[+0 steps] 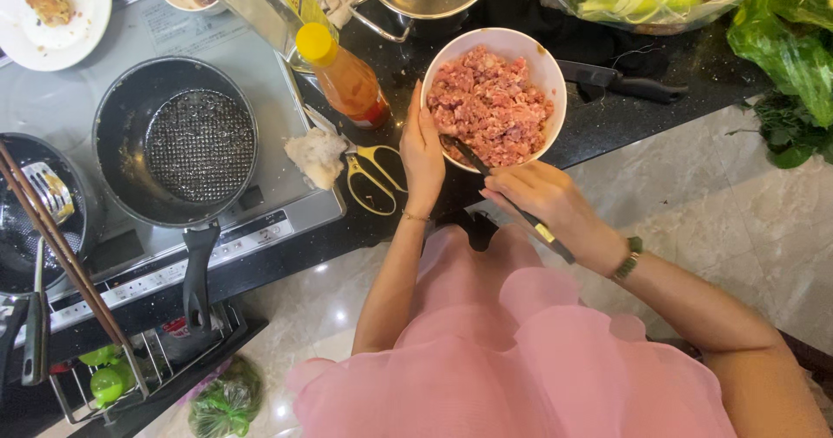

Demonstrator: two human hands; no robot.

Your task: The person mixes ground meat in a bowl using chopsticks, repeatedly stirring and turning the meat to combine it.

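Left hand [423, 153] flat against the near-left side of the bowl [545, 65] of minced meat [490, 104], right hand [547, 202] gripping a dark utensil [512, 204] dipped into the meat, scissors [371, 176] left, sauce bottle [345, 75] far left.

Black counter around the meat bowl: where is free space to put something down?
Bare black counter lies right of the white bowl, below the black-handled knife, toward the greens. Left of the bowl is crowded: left hand, gold scissors, sauce bottle. The right hand holds a utensil at the front.
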